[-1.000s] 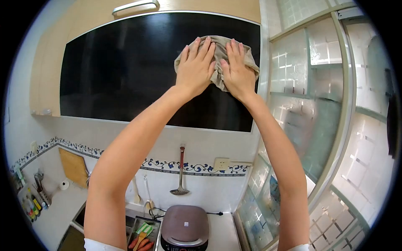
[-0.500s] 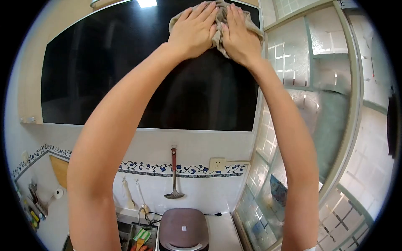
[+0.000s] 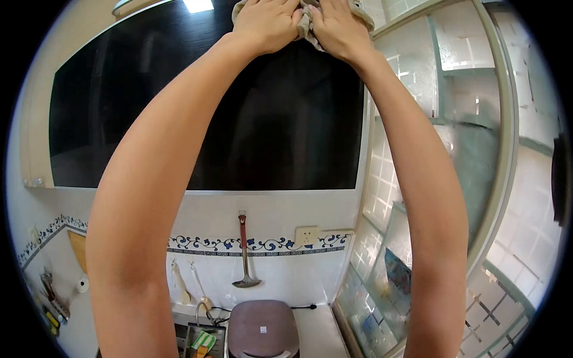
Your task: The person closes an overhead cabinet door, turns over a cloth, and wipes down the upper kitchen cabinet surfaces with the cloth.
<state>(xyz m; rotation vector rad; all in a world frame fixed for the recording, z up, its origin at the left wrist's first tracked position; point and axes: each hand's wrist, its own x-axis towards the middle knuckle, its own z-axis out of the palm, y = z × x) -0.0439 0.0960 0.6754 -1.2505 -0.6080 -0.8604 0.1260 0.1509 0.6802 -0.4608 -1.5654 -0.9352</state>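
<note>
Both arms reach up to the top of a glossy black cabinet door [image 3: 274,131]. My left hand [image 3: 265,25] lies on a crumpled grey-beige cloth [image 3: 307,28], pressing it to the panel near its upper right part. Beside it, my right hand [image 3: 341,30] rests on the same cloth, close to the door's right edge. The fingertips of both hands are cut off by the top of the view; the fingers that show look stretched out over the cloth.
Below hang a ladle [image 3: 245,256] and light utensils [image 3: 180,286]. A brownish appliance [image 3: 263,328] stands on the counter [image 3: 319,331], beside a sink holding a green-striped item [image 3: 204,340]. Frosted glass panels [image 3: 471,155] line the right side. A wall socket [image 3: 307,235] is under the cabinet.
Both hands and the cloth have moved up the black door and now sit at the top edge of the view. The camera view has also shifted.
</note>
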